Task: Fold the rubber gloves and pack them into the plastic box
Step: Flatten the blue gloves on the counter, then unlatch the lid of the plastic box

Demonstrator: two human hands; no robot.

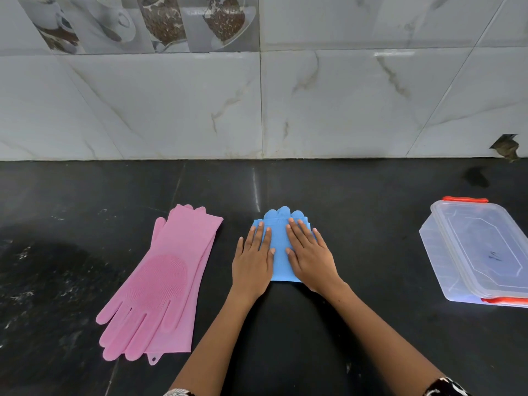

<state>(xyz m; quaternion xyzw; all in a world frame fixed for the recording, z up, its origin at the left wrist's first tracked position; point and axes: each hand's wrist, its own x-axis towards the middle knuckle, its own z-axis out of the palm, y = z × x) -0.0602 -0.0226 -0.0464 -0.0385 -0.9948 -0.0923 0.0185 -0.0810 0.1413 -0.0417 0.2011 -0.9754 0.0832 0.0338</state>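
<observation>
**Both palms flat on the folded blue gloves**

Centre of the dark polished stone surface (pixel 314 195), and here are the folded blue rubber gloves (pixel 280 247), a compact bundle with rounded fingertips peeking out at the far edge. The left hand (pixel 253 260) lies flat on the bundle's left side, fingers spread and stretched forward, part of the palm spilling onto the surface. The right hand (pixel 310 254) matches it on the right side, palm down, fingers extended. Neither hand is gripping anything; both are opened out and pressing down, thumbs near each other with a strip of blue showing between them.

Off to the left, well apart from the hands, lie the pink rubber gloves (pixel 163 284), stacked full length and unfolded, fingers pointing toward the person, a round bristled scrubbing patch showing on the palm, a small hanging loop poking out at the near edge.

Far right, the clear rectangular plastic box (pixel 480 252) with its lid on, orange-red clips at both short ends, sits tilted relative to the surface's edge. Behind everything runs a grey marbled tile wall (pixel 343 104).
</observation>
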